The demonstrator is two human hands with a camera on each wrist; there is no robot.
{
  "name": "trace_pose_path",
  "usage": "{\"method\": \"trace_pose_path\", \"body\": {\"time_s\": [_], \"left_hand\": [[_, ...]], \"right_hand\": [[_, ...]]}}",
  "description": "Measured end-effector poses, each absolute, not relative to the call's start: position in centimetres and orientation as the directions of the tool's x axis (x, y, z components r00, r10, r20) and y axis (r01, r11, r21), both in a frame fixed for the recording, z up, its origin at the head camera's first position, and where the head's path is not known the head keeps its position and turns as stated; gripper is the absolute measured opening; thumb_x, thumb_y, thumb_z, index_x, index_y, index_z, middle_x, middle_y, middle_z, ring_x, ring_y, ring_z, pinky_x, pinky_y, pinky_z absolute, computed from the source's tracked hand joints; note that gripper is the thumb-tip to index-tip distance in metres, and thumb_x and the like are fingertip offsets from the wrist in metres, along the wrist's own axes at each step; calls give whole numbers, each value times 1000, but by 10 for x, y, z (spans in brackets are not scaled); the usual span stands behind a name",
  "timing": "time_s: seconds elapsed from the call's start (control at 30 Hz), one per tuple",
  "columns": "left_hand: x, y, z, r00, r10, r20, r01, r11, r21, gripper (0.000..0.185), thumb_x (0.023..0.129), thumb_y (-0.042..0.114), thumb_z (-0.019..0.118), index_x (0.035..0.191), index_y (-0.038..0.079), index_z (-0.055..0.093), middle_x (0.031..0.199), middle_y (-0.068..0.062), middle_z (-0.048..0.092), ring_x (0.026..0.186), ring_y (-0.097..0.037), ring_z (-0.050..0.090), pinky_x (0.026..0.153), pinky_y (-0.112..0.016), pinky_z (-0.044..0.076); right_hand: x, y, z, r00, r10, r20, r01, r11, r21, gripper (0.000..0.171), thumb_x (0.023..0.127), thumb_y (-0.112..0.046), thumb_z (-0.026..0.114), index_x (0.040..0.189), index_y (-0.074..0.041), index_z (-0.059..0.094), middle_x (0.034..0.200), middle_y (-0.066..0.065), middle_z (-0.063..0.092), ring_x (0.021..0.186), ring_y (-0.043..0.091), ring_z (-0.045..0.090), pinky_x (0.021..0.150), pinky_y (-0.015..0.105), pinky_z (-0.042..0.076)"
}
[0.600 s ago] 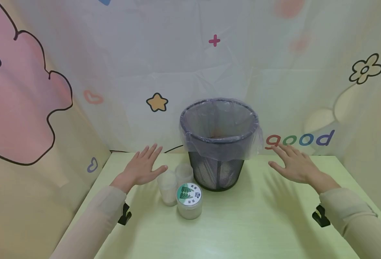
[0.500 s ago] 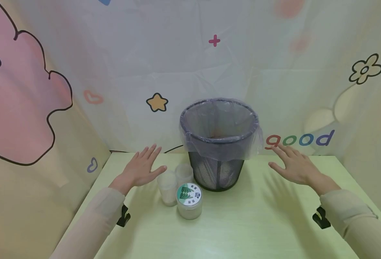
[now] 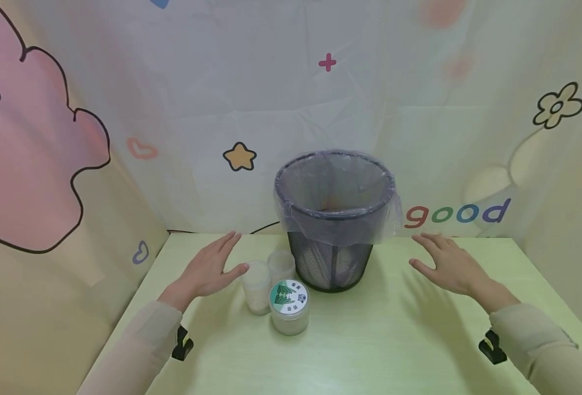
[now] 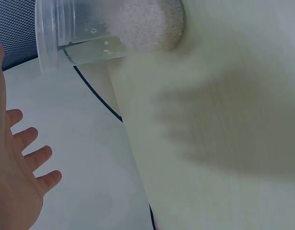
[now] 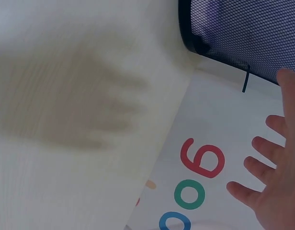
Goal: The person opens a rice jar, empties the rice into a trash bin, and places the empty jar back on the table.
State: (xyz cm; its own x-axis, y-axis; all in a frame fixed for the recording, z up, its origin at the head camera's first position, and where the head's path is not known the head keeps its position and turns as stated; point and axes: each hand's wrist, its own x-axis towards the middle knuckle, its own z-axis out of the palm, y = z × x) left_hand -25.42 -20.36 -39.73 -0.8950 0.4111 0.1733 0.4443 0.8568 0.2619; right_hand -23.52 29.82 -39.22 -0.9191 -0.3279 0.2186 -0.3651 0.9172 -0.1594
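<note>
Above the left part of the table, my left hand [image 3: 204, 273] hovers with straight fingers and thumb out to the side, holding nothing. Nearest to it stands a clear plastic jar [image 3: 258, 293]; the left wrist view shows white grains in this jar [image 4: 147, 24]. A second clear jar [image 3: 281, 263] stands behind, partly hidden. In front is a jar with a green and white labelled lid [image 3: 290, 299]. My right hand [image 3: 451, 267] hovers to the right of a black mesh wastebasket [image 3: 333, 266], fingers extended, touching nothing.
A translucent purple bag [image 3: 337, 227] lines the wastebasket and hangs over its rim. The pale green table [image 3: 360, 351] ends at a printed cloth backdrop [image 3: 197, 164]. More cloth closes off both sides.
Both hands have come down slightly toward the table, the left one also shifting a little left. The jars and wastebasket stay in place.
</note>
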Motion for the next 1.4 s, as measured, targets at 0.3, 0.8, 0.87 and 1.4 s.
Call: {"method": "trace_pose_path", "body": {"time_s": [0.3,0.8,0.87,1.4], "left_hand": [[-243,-217,-420,-915,349,204,403,812,422,77,88,58,46,147,15,20,149,-9,27,134,-30,30,102,-54,32],[-227,-207,-459,-952,199,234,306,665,681,86,75,42,73,143,18,27,145,-3,34,128,-26,40,100,-50,38],[-225,-204,-464,-950,193,244,311,625,716,87,73,36,77,142,16,29,145,-5,35,127,-28,41,101,-48,37],[-226,-181,-490,-988,102,112,147,449,882,88,71,18,79,142,18,27,144,-5,35,129,-33,38,102,-47,37]], "right_hand": [[-232,288,-401,-874,-317,369,-408,890,-203,50,86,-30,61,126,-2,49,118,21,52,103,44,52,83,57,43],[-224,281,-417,-875,-264,404,-388,883,-263,44,83,-24,66,120,-2,55,108,21,58,90,36,58,70,51,49],[-222,280,-417,-878,-266,397,-388,882,-268,43,83,-24,66,119,-2,56,107,20,59,90,34,59,69,49,50],[-216,260,-419,-865,-290,409,-426,856,-293,32,80,-20,70,109,-7,63,99,11,62,84,28,64,66,41,53]]}}
